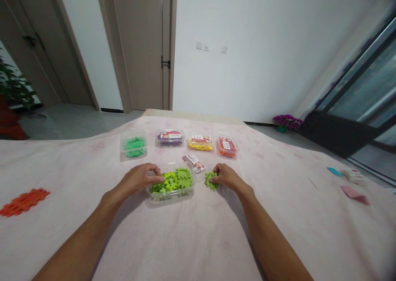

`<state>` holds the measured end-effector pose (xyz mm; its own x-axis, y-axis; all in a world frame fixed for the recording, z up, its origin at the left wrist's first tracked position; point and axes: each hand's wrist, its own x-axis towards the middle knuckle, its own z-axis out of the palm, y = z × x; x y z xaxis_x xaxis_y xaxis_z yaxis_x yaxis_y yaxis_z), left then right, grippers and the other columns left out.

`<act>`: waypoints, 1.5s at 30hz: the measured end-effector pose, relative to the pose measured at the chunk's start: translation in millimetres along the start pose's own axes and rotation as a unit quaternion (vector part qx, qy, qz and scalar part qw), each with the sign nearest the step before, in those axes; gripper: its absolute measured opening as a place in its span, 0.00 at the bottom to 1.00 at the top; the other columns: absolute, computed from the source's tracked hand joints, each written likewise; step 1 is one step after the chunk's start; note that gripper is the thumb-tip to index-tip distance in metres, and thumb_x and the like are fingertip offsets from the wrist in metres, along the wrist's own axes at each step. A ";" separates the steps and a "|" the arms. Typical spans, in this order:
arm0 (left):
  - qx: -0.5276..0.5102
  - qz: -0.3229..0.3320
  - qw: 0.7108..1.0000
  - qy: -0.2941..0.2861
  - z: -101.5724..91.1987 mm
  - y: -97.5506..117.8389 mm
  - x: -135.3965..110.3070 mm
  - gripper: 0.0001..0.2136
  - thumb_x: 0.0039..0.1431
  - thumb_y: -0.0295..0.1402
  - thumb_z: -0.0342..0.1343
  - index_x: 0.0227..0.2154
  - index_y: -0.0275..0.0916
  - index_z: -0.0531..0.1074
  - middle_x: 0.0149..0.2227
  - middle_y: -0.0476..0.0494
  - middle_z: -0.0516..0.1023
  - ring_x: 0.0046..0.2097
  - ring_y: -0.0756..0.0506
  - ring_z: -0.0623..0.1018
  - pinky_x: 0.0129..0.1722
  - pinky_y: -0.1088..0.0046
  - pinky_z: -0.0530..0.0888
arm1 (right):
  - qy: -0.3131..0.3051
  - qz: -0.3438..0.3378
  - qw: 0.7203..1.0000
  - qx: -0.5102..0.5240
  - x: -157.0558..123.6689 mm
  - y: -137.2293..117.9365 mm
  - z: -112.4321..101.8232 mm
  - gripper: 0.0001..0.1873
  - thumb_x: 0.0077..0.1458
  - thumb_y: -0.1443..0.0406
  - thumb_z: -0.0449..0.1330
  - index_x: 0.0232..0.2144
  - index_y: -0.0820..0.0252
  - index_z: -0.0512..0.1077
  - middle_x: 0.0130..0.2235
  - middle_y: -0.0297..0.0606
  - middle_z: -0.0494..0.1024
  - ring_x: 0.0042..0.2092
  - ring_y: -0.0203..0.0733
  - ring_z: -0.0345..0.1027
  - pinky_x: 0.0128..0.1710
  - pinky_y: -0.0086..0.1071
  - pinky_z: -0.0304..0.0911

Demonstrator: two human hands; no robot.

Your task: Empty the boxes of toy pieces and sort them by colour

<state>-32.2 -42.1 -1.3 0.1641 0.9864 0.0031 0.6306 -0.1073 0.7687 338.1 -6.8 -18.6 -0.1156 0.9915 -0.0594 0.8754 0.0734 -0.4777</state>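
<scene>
A clear plastic box point(171, 200) of lime-green interlocking puzzle blocks point(170, 182) stands open in front of me. My left hand point(145, 177) reaches over its left side, thumb and fingers curled together against the blocks; what lies between the fingertips is hidden. Just right of the box, my right hand point(228, 177) pinches a flat green puzzle block point(210, 181) with notched edges, low over the cloth. Behind the box lies a loose printed label card point(194, 163).
Behind are an open box of green blocks point(135, 147) and lidded boxes of purple point(170, 138), yellow point(201, 144) and orange point(227, 147) blocks. Joined orange blocks point(24, 201) lie at far left. A pink cloth piece point(355, 194) and white box point(354, 176) sit at far right.
</scene>
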 end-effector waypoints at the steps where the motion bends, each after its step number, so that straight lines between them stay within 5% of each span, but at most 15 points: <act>1: -0.004 0.002 1.000 0.000 -1.9 2.3 -1.3 0.13 0.41 0.45 0.68 0.26 0.42 0.79 0.40 0.40 0.83 0.48 0.31 0.79 0.52 0.54 0.71 | -0.002 0.005 1.000 0.001 0.1 2.1 -0.8 0.19 0.41 0.62 0.72 0.37 0.61 0.74 0.37 0.37 0.77 0.36 0.41 0.69 0.32 0.30 0.56; 9: 0.157 0.023 0.987 -0.039 -12.0 16.6 -11.7 0.15 0.42 0.43 0.64 0.36 0.46 0.79 0.45 0.46 0.81 0.49 0.37 0.78 0.52 0.62 0.69 | 0.011 -0.049 0.996 0.079 -7.0 -13.3 -23.0 0.13 0.43 0.65 0.70 0.34 0.60 0.75 0.31 0.32 0.76 0.33 0.39 0.67 0.31 0.30 0.55; 13: 0.239 0.024 0.970 -0.029 -7.8 24.9 -16.2 0.14 0.46 0.39 0.60 0.39 0.47 0.77 0.46 0.47 0.80 0.50 0.38 0.77 0.51 0.62 0.67 | 0.130 -0.148 0.972 0.129 -21.6 -54.1 -26.5 0.06 0.49 0.65 0.66 0.31 0.59 0.74 0.31 0.32 0.75 0.32 0.37 0.65 0.32 0.30 0.56; 18: 0.243 0.024 0.970 -0.016 -2.8 28.3 -20.7 0.16 0.46 0.37 0.58 0.41 0.46 0.76 0.47 0.45 0.79 0.50 0.37 0.76 0.50 0.60 0.67 | 0.235 -0.267 0.925 0.135 -34.5 -108.6 4.1 0.06 0.52 0.72 0.62 0.30 0.57 0.70 0.34 0.34 0.72 0.37 0.39 0.66 0.37 0.32 0.60; 25: 0.154 0.072 0.985 -0.006 -11.4 5.2 -11.8 0.23 0.45 0.33 0.56 0.48 0.41 0.72 0.52 0.41 0.75 0.53 0.38 0.75 0.53 0.62 0.70 | 0.096 -0.336 0.932 0.096 -33.4 -129.8 37.9 0.27 0.47 0.81 0.54 0.48 0.55 0.71 0.46 0.38 0.76 0.50 0.44 0.69 0.51 0.38 0.65; 33: 0.132 0.142 0.980 -0.033 -5.7 26.8 -18.9 0.29 0.46 0.25 0.50 0.55 0.39 0.70 0.59 0.39 0.73 0.61 0.39 0.71 0.63 0.59 0.65 | 0.091 -0.355 0.923 0.118 -34.9 -126.3 41.1 0.16 0.51 0.76 0.59 0.42 0.58 0.75 0.43 0.39 0.80 0.48 0.45 0.72 0.54 0.40 0.64; 37: 0.151 0.142 0.976 -0.058 -1.8 34.7 -22.2 0.31 0.51 0.30 0.54 0.61 0.39 0.66 0.66 0.36 0.67 0.67 0.37 0.66 0.67 0.56 0.60 | 0.076 -0.333 0.935 0.095 -33.6 -131.6 44.6 0.17 0.51 0.73 0.62 0.44 0.58 0.76 0.44 0.40 0.80 0.48 0.45 0.71 0.53 0.40 0.63; 40: 0.179 0.139 0.972 -0.060 -0.1 36.6 -22.1 0.29 0.52 0.37 0.59 0.59 0.40 0.69 0.67 0.35 0.65 0.68 0.36 0.63 0.67 0.55 0.59 | 0.063 -0.309 0.944 0.093 -31.4 -132.5 44.7 0.18 0.50 0.74 0.62 0.44 0.58 0.76 0.42 0.38 0.80 0.46 0.44 0.71 0.50 0.38 0.64; 45: 0.218 0.128 0.967 -0.028 -0.8 35.9 -21.0 0.20 0.55 0.33 0.55 0.52 0.43 0.74 0.65 0.38 0.69 0.67 0.38 0.65 0.66 0.55 0.60 | 0.052 -0.241 0.953 0.175 -26.7 -129.4 36.8 0.17 0.49 0.76 0.62 0.42 0.57 0.78 0.34 0.33 0.77 0.37 0.39 0.70 0.39 0.33 0.65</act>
<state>-13.6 -66.5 26.7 0.3899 0.9139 0.1126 0.8220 -0.4006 0.4047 210.6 -46.7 12.6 -0.4008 0.8585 0.3199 0.5201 0.5007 -0.6919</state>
